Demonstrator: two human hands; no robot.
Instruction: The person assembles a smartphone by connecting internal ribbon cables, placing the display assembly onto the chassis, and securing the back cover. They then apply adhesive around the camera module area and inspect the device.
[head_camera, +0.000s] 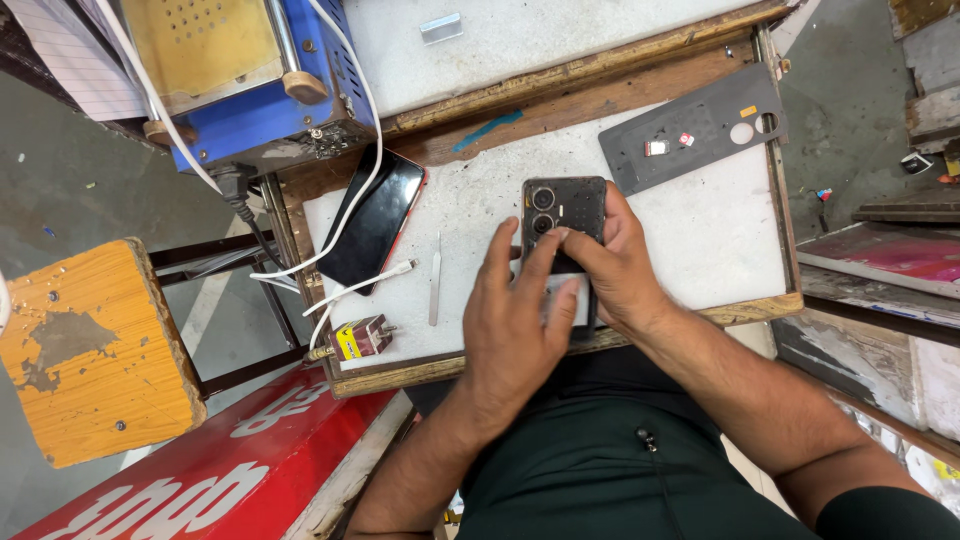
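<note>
Both hands lie palm-down over the dark phone (563, 215): left hand (515, 320) flat, fingers released; right hand (612, 262) pinching its upper part. Bare table (720, 230) lies rightward.

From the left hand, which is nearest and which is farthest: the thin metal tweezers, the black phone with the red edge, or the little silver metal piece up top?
Measured from the left hand in the head view:
1. Thin metal tweezers, just to its left on the white board.
2. Black phone with the red edge, farther left, under the white cable.
3. Little silver metal piece, far up on the back board.
</note>
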